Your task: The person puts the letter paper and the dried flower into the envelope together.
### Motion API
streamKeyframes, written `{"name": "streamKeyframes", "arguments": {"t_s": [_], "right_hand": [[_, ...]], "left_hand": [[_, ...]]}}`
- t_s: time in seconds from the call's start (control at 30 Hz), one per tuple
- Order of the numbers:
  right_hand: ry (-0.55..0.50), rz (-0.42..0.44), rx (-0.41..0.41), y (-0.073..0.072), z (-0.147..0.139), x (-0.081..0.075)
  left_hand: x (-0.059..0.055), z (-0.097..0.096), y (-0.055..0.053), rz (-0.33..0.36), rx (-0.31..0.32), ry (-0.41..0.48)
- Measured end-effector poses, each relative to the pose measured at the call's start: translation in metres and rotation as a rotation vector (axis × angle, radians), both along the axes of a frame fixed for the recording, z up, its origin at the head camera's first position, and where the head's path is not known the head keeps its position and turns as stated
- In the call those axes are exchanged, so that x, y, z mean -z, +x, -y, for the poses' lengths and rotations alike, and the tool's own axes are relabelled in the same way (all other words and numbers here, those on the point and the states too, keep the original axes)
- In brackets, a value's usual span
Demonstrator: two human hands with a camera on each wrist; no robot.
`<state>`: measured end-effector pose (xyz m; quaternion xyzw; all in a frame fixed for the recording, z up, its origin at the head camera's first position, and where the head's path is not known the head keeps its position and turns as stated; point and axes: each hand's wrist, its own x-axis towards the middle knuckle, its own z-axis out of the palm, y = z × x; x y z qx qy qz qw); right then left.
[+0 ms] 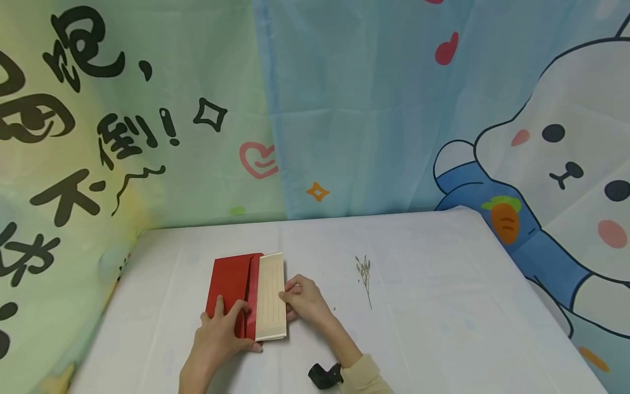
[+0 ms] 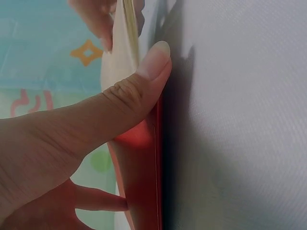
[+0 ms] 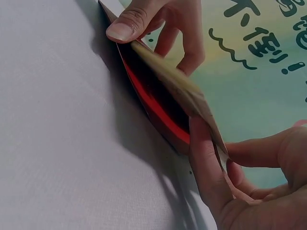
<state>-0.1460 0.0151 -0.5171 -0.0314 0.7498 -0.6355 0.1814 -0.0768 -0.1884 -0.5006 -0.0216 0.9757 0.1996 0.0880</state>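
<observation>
White cloth [image 1: 443, 312]; left grip [image 1: 220, 332] clasping red folder [image 1: 229, 276], right grip [image 1: 306, 300] pinching cream lined paper [image 1: 270, 298].

Right of the red folder [image 1: 228, 287], the right hand [image 1: 307, 300] is partly hidden by lined paper [image 1: 270, 298]; a speck [image 1: 334, 308] is too small to be identified; lower, a beige sleeve [image 1: 365, 377] is cut off.

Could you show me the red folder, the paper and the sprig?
Red folder [image 1: 230, 279], head view: on its top surface.
Paper [image 1: 270, 298], head view: on its lined face.
Sprig [image 1: 365, 272], head view: on its branched top.
</observation>
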Motion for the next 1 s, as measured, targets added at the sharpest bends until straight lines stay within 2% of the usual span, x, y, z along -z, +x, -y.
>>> {"name": "streamKeyframes", "arguments": {"t_s": [0.17, 0.43, 1.0], "right_hand": [[-0.060, 0.027, -0.005, -0.003, 0.003, 0.002], [-0.109, 0.043, -0.021, 0.001, 0.013, 0.004], [-0.134, 0.058, -0.037, 0.005, 0.025, 0.004]], "left_hand": [[0.000, 0.001, 0.000, -0.001, -0.001, -0.007], [0.000, 0.001, 0.001, 0.010, -0.003, -0.019], [-0.001, 0.001, 0.000, 0.018, -0.005, -0.017]]}}
